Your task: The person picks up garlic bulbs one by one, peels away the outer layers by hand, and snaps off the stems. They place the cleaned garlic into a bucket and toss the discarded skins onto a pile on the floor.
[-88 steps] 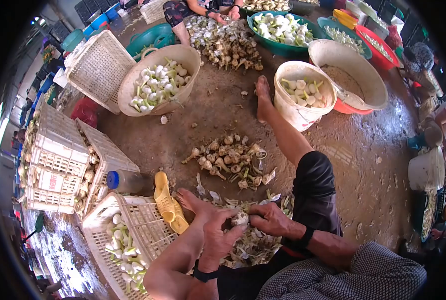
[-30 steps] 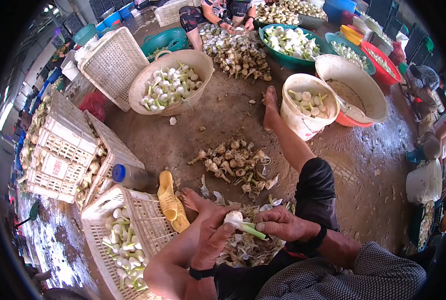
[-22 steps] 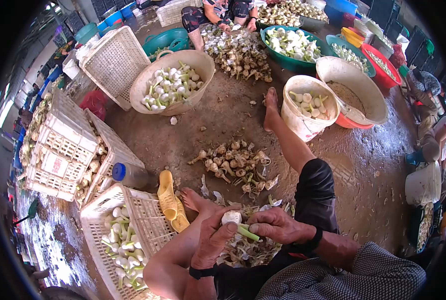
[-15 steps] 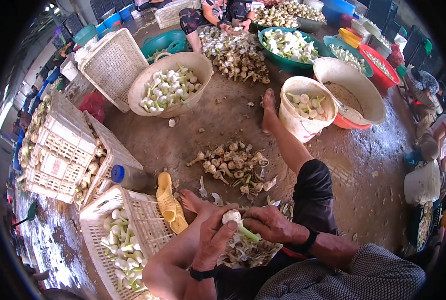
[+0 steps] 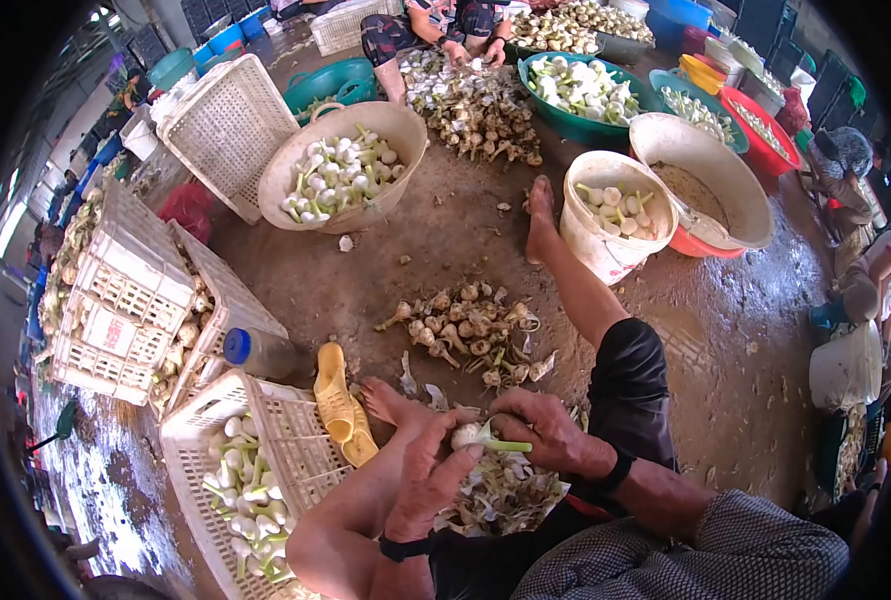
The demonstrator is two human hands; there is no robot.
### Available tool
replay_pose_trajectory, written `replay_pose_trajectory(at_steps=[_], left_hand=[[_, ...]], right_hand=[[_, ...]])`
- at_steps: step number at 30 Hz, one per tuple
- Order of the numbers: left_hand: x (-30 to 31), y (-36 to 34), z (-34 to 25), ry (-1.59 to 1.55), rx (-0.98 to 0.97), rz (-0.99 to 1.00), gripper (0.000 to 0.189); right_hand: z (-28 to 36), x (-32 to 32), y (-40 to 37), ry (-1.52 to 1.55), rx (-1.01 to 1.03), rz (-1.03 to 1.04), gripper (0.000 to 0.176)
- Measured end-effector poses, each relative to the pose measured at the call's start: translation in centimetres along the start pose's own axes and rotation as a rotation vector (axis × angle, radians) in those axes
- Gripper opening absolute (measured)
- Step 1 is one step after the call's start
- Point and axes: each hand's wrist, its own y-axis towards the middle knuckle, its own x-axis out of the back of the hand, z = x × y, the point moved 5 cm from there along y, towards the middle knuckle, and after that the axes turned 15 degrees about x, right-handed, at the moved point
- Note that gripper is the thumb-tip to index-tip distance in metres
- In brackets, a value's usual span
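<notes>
Between my hands, above a heap of peeled skins (image 5: pixel 501 492), is a white garlic bulb (image 5: pixel 467 435) with a short green stem. My left hand (image 5: pixel 429 470) is closed round the bulb, thumb below it. The fingers of my right hand (image 5: pixel 549 430) are bent together at the stem side, touching a loose flap of skin. Unpeeled garlic bulbs (image 5: pixel 471 325) lie on the floor beyond my hands. At the left, a white crate (image 5: pixel 296 455) holds peeled bulbs with green stems.
Yellow slippers (image 5: pixel 334 395) and a blue-lidded jar (image 5: pixel 256 350) stand beside the crate. Farther off are a beige tub (image 5: pixel 394 190), a white bucket (image 5: pixel 606 250) and a green basin (image 5: pixel 566 128) of garlic. A co-worker (image 5: pixel 431 30) sits at the far pile.
The bulb's stem has swung from pointing down-right to nearly level. My right hand has risen slightly, and a flap of skin now stands out from the bulb. The co-worker's hands have moved lower.
</notes>
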Motion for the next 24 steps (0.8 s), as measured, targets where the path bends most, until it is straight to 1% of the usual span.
replay_pose_trajectory(at_steps=[2,3,5,6,8,12,14,18,20,21,23,24], left_hand=[[0.2,0.0,0.7,-0.001,0.026,0.010,0.034],[0.2,0.2,0.8,-0.002,0.025,0.009,0.034],[-0.3,0.3,1.1,0.010,0.039,0.079,0.031],[-0.5,0.2,0.8,0.010,0.039,0.079,0.031],[-1.2,-0.1,0.2,-0.050,0.091,0.143,0.031],[-0.9,-0.1,0.3,-0.043,0.108,0.154,0.030],[-0.6,0.1,0.0,0.021,0.053,0.101,0.024],[-0.8,0.3,0.7,0.056,-0.003,0.114,0.019],[-0.2,0.4,0.9,0.133,-0.097,-0.045,0.017],[-0.1,0.5,1.1,0.132,-0.097,-0.045,0.017],[-0.1,0.5,0.5,0.274,-0.261,-0.096,0.016],[-0.2,0.6,0.5,0.275,-0.260,-0.095,0.016]], right_hand=[[0.3,0.6,0.5,0.114,-0.034,-0.018,0.017],[0.7,0.8,0.7,0.113,-0.033,-0.016,0.017],[0.6,0.9,0.7,0.163,-0.159,0.028,0.018],[0.5,0.8,0.8,0.162,-0.159,0.029,0.018],[0.7,0.8,1.2,0.044,-0.062,0.031,0.019],[0.7,0.6,1.3,0.109,-0.096,0.027,0.020],[0.3,0.8,1.2,0.177,-0.178,0.051,0.021],[-0.1,0.7,0.7,0.259,-0.223,0.061,0.023],[0.4,0.8,0.8,0.343,-0.288,0.083,0.025],[0.4,0.8,0.7,0.342,-0.288,0.083,0.025],[0.0,0.5,0.3,0.326,-0.344,0.128,0.025],[-0.1,0.5,0.3,0.327,-0.345,0.127,0.025]])
